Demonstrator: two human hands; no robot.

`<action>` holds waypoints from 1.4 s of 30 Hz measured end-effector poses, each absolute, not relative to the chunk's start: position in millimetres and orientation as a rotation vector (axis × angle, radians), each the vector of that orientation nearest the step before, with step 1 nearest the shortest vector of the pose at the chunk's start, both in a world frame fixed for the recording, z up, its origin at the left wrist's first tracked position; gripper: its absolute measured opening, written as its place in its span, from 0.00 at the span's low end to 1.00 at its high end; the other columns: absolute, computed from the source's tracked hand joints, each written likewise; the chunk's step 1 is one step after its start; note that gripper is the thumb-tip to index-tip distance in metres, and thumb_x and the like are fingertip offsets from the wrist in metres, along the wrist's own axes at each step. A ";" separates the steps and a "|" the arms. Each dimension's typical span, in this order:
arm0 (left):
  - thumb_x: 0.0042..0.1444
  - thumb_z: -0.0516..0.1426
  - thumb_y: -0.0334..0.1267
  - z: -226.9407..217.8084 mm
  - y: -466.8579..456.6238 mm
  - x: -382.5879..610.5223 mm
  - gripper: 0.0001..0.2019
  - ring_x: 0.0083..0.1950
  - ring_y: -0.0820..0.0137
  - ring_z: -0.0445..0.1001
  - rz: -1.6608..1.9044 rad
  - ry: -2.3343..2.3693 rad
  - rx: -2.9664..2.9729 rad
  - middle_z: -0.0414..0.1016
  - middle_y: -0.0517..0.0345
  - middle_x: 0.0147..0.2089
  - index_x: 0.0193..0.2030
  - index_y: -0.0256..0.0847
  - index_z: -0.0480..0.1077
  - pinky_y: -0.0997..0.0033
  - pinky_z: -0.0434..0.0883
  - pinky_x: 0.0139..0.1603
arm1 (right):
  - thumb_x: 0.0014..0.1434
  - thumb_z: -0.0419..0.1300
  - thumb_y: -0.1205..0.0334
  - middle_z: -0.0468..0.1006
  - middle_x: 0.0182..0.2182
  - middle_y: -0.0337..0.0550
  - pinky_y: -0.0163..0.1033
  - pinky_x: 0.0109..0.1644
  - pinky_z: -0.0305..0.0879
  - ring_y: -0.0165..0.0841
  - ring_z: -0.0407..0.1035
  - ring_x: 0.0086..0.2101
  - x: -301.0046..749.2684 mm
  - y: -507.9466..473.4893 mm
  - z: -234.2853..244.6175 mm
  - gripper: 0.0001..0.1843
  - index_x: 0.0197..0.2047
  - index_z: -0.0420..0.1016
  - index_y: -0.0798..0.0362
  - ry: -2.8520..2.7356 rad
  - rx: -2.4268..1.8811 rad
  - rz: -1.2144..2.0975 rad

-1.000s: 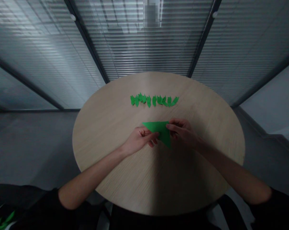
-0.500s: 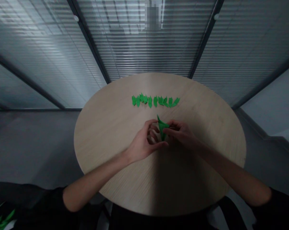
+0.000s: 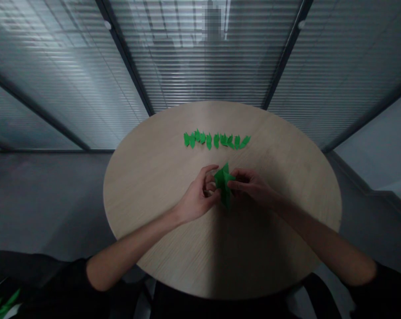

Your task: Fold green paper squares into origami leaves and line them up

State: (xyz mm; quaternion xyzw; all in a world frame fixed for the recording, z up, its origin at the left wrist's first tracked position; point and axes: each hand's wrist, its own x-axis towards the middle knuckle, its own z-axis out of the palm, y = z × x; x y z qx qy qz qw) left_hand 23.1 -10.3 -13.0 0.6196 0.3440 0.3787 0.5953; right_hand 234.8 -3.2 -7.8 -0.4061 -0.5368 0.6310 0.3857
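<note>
There are one left hand [image 3: 197, 195] and one right hand [image 3: 252, 186], and one round surface [image 3: 160, 230]. Between the hands is one folded green paper [image 3: 223, 184]. On the surface lies one row of about ten small green paper pieces [image 3: 216, 141]; some overlap, so I cannot tell the exact number. In the lower left corner is one more green bunch [image 3: 1, 302], too small for counting.

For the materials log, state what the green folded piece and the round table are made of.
The green folded piece looks like thin matte paper: sharp creases, pointed folds. The round table looks like pale wood or wood veneer with a low sheen, showing fine straight grain; laminate can't be ruled out.
</note>
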 end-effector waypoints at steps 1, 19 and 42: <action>0.54 0.64 0.34 -13.0 -9.1 22.9 0.33 0.28 0.77 0.70 0.895 0.814 1.397 0.69 0.65 0.36 0.65 0.44 0.58 0.79 0.70 0.28 | 0.49 0.77 0.45 0.73 0.23 0.33 0.32 0.26 0.66 0.26 0.68 0.23 235.4 -3.3 -7.9 0.23 0.33 0.74 0.53 -1.367 -1.047 1.601; 0.55 0.68 0.44 -14.3 9.5 14.3 0.14 0.22 0.76 0.74 0.994 1.020 1.329 0.76 0.61 0.27 0.37 0.37 0.74 0.79 0.74 0.23 | 0.50 0.74 0.48 0.75 0.26 0.35 0.32 0.22 0.63 0.25 0.65 0.21 239.5 3.9 -16.8 0.20 0.34 0.73 0.52 -1.319 -1.182 1.306; 0.53 0.63 0.42 -3.7 12.3 12.9 0.10 0.26 0.72 0.77 1.072 0.882 1.042 0.75 0.59 0.32 0.35 0.36 0.74 0.73 0.79 0.24 | 0.51 0.65 0.60 0.78 0.28 0.37 0.38 0.33 0.72 0.31 0.73 0.27 245.9 3.0 -9.8 0.10 0.38 0.78 0.50 -1.284 -1.091 1.443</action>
